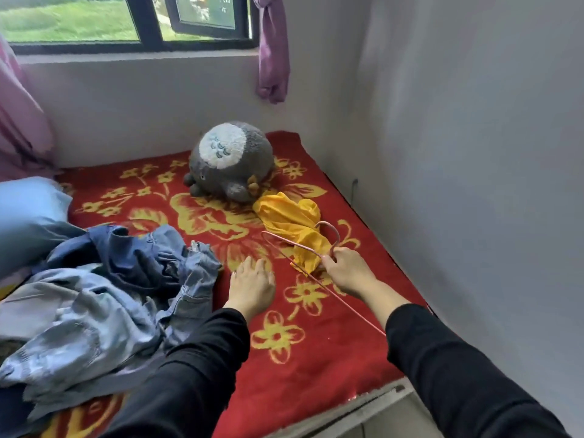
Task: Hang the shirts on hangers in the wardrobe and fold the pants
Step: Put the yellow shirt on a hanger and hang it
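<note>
My right hand [347,270] grips a thin pink wire hanger [295,248] just below its hook, holding it over the bed. A crumpled yellow shirt [292,222] lies on the red flowered blanket [316,358], partly under the hanger. My left hand [252,284] rests flat on the blanket with straight fingers, holding nothing. To its left is a pile of blue and denim clothes [104,292], with pale jeans on top and darker garments behind.
A grey plush toy [230,162] sits at the back of the bed near the wall. A light blue pillow [28,203] lies at the far left. The white wall [474,184] runs along the bed's right side. The window and purple curtains are behind.
</note>
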The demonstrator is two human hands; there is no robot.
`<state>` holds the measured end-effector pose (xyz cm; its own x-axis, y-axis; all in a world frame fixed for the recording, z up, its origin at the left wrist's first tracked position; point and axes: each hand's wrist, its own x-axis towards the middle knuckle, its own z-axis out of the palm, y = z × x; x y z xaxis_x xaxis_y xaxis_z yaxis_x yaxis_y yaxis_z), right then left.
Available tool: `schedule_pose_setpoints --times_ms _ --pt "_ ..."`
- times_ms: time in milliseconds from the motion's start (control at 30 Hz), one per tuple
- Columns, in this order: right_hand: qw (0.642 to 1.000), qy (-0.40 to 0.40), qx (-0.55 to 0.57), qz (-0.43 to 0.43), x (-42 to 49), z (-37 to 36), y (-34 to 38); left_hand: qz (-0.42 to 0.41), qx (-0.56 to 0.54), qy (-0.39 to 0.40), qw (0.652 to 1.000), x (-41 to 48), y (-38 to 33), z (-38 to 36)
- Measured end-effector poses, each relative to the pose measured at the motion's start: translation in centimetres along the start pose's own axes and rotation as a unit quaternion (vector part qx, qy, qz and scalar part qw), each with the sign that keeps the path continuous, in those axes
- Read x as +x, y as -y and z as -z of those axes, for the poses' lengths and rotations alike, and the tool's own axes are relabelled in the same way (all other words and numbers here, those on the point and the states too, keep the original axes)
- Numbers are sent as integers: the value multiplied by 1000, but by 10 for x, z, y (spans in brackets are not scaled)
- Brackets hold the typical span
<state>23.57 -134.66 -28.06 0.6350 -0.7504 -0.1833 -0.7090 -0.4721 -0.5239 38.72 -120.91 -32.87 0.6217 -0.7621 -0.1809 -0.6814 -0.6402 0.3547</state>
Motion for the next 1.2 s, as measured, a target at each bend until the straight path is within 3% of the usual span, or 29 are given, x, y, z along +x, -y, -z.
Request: schedule_pose_setpoints --times_ms 300,500,633,867,1000,1100,1200 --pt "999 24 34 -35 176 -7 -125 79 -41 86 992 163 -48 -104" --pt "1000 7 24 17 277 -24 -188 102 -47 87 990 265 -57 -169" --pt "999 -12 28 35 319 -56 -223 63 -19 48 997 321 -62 -216" --pt "994 -20 96 44 346 -99 -269 -80 152 55 984 378 -62 -269" --pt "994 -11 103 43 352 -103 -273 -120 176 127 969 386 -52 -267" --pt "995 7 99 29 347 -102 -269 -88 72 204 972 372 -45 -250" --pt "994 29 101 4 336 -101 -261 -34 -6 298 954 343 -30 -230"
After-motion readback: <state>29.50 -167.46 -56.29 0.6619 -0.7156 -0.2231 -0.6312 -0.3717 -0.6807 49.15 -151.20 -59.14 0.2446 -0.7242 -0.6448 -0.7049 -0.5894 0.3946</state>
